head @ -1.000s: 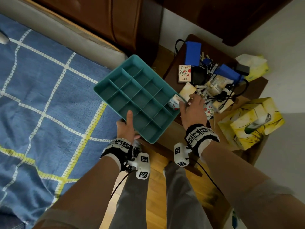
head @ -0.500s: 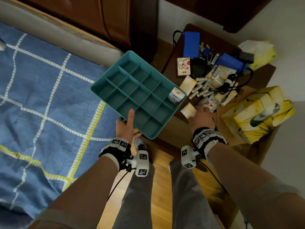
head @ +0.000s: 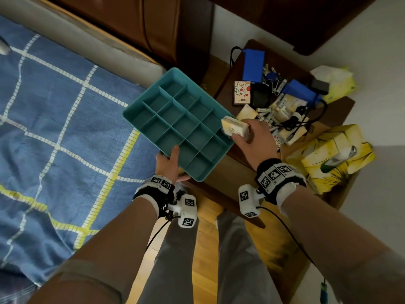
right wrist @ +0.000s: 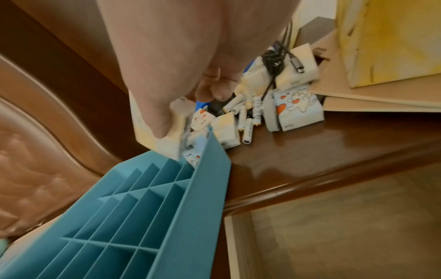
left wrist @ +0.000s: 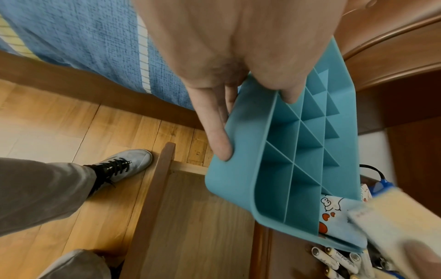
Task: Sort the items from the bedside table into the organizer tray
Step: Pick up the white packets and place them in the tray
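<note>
Two hands working at once. Left hand (head: 169, 163) grips the teal organizer tray (head: 175, 126) at its near edge, thumb (left wrist: 290, 90) hooked over the rim into a cell, fingers (left wrist: 214, 132) flat along the underside; tray held up off the surfaces, between the blue checked bedspread (head: 54, 128) and the bedside table (head: 236, 159). Right hand (head: 254, 139) pinches a pale yellow tissue packet (head: 234, 128), thumb on one face and fingers curled behind, held over the tray's corner at about 3 o'clock of the tray. Print on that packet too blurred to read.

One packet already sits in that corner cell: light blue wrapper with a white cartoon figure and orange-red hearts (left wrist: 334, 213). Similar cartoon packets lie on the table, one at 12 o'clock of the right hand (head: 242, 93), with small writing I cannot make out.

Batteries (right wrist: 248, 120), white, loose in a pile at 1 o'clock of the right hand; one label reads roughly "Heybright" (left wrist: 343, 260) in the left wrist view, partly cut off.

Also on the table: blue box (head: 253, 64), black cable (head: 293, 121), keys (head: 272, 76). Yellow tissue boxes (head: 328, 154) at 3 o'clock of the right hand.
</note>
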Motion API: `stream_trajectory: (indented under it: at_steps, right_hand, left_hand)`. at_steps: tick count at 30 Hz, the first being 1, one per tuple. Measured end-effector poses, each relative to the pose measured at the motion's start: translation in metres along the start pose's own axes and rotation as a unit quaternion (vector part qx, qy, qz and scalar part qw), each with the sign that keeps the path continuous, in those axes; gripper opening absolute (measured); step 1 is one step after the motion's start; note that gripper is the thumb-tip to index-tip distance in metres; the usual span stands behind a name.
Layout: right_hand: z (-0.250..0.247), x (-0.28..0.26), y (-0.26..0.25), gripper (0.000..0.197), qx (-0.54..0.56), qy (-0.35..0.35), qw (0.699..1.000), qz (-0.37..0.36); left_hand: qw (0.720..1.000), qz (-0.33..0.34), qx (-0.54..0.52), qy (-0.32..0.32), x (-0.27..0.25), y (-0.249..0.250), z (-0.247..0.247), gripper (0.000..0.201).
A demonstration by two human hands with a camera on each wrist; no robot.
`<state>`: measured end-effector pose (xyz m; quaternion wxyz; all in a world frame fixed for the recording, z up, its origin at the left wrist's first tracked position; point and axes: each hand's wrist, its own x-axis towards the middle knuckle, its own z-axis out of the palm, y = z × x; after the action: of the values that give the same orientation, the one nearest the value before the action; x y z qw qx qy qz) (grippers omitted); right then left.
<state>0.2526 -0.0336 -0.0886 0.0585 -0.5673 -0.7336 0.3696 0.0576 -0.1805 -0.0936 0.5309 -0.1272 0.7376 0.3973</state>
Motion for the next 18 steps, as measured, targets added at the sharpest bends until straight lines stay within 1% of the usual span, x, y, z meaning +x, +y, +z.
stream_trajectory:
  at_steps: [2, 4, 7, 10, 14, 16, 18]
  right_hand:
    - [0.002, 0.002, -0.007, 0.048, 0.011, -0.010, 1.000, -0.001]
    - [0.005, 0.002, -0.012, 0.043, -0.029, 0.001, 0.999, -0.015]
    - [0.010, 0.001, -0.016, 0.029, -0.085, 0.026, 0.995, -0.035]
    - [0.020, 0.005, -0.015, 0.016, -0.107, 0.010, 0.992, -0.064]
    - [0.031, 0.013, -0.017, 0.020, -0.141, -0.031, 0.988, -0.056]
    - [0.029, 0.015, -0.021, 0.019, -0.184, -0.029, 0.981, -0.057]
    - [0.024, 0.019, -0.023, 0.019, -0.187, -0.010, 0.981, -0.056]
  left_hand:
    - [1.000, -0.001, 0.005, 0.003, 0.001, -0.001, 0.000, 0.047]
    - [1.000, -0.002, 0.008, 0.004, 0.003, -0.002, -0.001, 0.048]
    - [1.000, -0.001, 0.012, 0.004, 0.006, -0.004, 0.000, 0.048]
    - [1.000, -0.008, 0.016, 0.012, 0.005, -0.002, 0.002, 0.044]
    - [0.999, -0.024, 0.019, 0.017, 0.005, 0.000, 0.003, 0.042]
    - [0.999, -0.033, 0.022, 0.026, 0.004, 0.002, 0.002, 0.041]
    - [0.999, -0.033, 0.024, 0.032, 0.005, 0.002, 0.000, 0.040]
